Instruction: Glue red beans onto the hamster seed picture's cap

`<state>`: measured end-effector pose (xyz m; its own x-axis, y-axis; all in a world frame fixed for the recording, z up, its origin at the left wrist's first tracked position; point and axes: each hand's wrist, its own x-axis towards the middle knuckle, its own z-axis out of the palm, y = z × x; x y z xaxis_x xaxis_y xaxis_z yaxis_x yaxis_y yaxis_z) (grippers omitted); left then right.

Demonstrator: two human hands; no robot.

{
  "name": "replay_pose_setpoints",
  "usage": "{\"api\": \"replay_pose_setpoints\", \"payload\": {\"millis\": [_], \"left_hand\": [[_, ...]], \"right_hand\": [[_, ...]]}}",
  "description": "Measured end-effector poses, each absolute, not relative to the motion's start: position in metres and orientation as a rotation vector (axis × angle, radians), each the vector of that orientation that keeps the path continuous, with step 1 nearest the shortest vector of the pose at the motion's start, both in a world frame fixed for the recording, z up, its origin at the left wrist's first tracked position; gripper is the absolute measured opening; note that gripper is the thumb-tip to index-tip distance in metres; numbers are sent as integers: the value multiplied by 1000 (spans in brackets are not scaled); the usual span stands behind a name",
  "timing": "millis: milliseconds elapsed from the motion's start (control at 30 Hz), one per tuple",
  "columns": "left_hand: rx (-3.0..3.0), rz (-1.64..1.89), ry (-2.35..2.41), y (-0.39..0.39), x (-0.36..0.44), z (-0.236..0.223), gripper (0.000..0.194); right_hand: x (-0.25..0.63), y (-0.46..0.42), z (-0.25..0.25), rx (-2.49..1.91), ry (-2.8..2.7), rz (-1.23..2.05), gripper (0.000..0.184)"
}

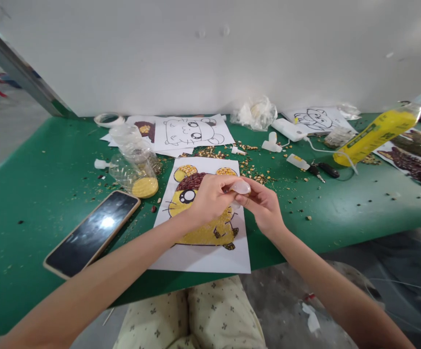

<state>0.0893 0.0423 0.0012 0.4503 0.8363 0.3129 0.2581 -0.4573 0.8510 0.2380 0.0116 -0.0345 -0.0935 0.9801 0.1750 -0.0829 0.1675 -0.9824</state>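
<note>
My left hand [210,198] and my right hand [265,202] meet above the picture, fingers closed around a small translucent white bottle [240,187]. Its rounded end faces me; the rest is hidden by my fingers. Under the hands lies a white sheet [199,261] bearing a cartoon hamster [190,235]. Yellow grains fill its body, dark red beans [192,182] cover the top of its head, and corn-like kernels [226,171] fill the ears. My hands hide part of its face and body.
A phone [94,232] lies left, near a clear bottle of yellow grains [145,186]. Behind are line drawings [192,132], scattered grains [254,172], a crumpled plastic bag [256,114] and a white corded device [288,130]. Keys [315,172] and a yellow package [378,135] lie right.
</note>
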Motion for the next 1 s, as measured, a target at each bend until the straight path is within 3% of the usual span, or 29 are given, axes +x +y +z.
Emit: {"api": "replay_pose_setpoints", "payload": {"millis": [100,367,767,1000], "left_hand": [[1782,920,813,50,86,8,6],[1410,969,647,62,78,19,28],[1373,1014,629,43,92,19,30],[1333,1006,672,46,89,20,32]], "right_hand": [[239,14,-31,-896,-1286,1236,42],[245,17,-24,-854,-1184,1415,17],[243,21,-28,-939,-1192,1146,29],[243,18,-27,-978,-1303,1115,25]]}}
